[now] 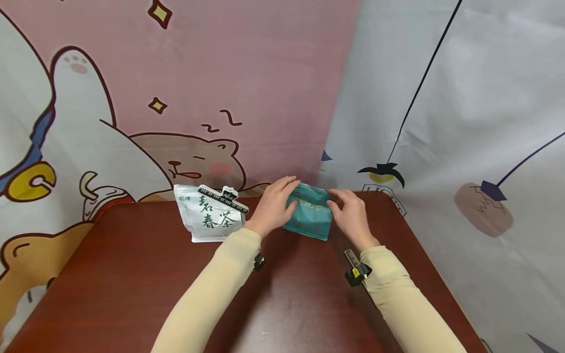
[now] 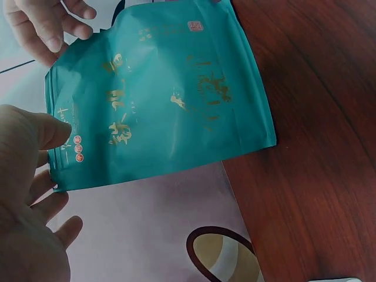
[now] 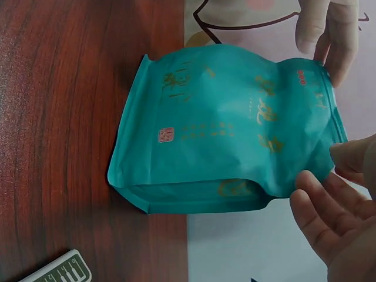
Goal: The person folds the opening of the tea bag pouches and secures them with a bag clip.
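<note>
I have the teal pouch [image 1: 310, 218] near the far edge of the table [image 1: 132, 289], left hand [image 1: 274, 206] pinching the pouch's ten o'clock corner and right hand [image 1: 353, 216] its two o'clock, the two apart, neither nearer, its long axis running roughly twelve to six.

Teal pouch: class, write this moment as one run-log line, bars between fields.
teal pouch: held | left fingers: pinch top edge | right fingers: grip top corner | white pouch: on table, clip on top
</note>
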Tool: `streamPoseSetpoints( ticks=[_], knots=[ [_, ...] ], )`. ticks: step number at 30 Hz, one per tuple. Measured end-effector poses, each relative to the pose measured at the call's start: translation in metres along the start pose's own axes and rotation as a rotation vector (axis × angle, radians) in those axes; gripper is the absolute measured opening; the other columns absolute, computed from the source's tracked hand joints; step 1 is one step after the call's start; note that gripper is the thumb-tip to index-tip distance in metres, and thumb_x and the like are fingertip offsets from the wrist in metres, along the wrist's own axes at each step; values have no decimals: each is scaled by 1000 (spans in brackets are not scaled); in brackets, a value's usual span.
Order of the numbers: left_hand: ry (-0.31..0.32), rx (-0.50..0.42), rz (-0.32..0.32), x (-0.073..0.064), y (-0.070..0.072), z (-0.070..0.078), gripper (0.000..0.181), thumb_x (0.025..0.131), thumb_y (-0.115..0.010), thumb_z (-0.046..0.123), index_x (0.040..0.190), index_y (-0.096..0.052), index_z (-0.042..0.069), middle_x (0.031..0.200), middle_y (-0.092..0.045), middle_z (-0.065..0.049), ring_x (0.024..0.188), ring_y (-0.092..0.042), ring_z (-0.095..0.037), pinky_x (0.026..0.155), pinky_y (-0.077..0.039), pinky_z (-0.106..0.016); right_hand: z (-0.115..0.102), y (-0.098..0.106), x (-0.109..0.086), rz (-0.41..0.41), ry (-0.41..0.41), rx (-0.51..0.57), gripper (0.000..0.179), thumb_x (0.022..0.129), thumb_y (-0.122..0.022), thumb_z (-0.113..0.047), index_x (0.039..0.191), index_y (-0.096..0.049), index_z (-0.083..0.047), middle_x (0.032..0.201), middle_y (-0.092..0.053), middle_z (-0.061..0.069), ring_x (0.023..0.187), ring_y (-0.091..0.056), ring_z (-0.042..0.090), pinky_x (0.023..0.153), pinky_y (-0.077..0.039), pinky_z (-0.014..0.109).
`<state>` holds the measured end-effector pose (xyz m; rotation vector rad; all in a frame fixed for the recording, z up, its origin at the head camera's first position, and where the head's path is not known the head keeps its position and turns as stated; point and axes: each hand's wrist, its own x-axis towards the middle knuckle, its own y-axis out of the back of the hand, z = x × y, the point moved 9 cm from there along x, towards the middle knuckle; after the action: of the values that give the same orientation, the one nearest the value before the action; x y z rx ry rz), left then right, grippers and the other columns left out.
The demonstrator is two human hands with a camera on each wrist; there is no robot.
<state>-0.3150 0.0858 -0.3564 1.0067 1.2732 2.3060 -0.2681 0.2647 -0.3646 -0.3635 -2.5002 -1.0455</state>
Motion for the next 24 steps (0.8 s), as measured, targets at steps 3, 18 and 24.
streamPoseSetpoints(
  ticks=[3,18,24],
  knots=[
    [-2,-6,10,-1,1,0,54,97,-71,11,147,-55,5,153,-51,-13,145,-44,-30,117,-35,-53,4,-4,2,-27,-31,-1,31,98,-70,-7,128,-70,1,120,-69,21,109,-66,38,87,-55,54],
    [3,75,43,12,2,9,32,98,-70,14,128,-64,4,126,-64,-12,125,-57,-29,124,-24,-49,23,-18,4,-26,-134,-3,31,99,-71,-17,124,-73,1,118,-73,23,107,-70,39,89,-55,53],
    [1,161,10,17,-2,12,38,100,-69,19,136,-61,8,124,-67,-9,122,-61,-27,126,-20,-44,20,-19,4,2,-131,6,29,99,-72,-19,120,-75,1,112,-75,23,95,-71,37,80,-56,52]
  ],
)
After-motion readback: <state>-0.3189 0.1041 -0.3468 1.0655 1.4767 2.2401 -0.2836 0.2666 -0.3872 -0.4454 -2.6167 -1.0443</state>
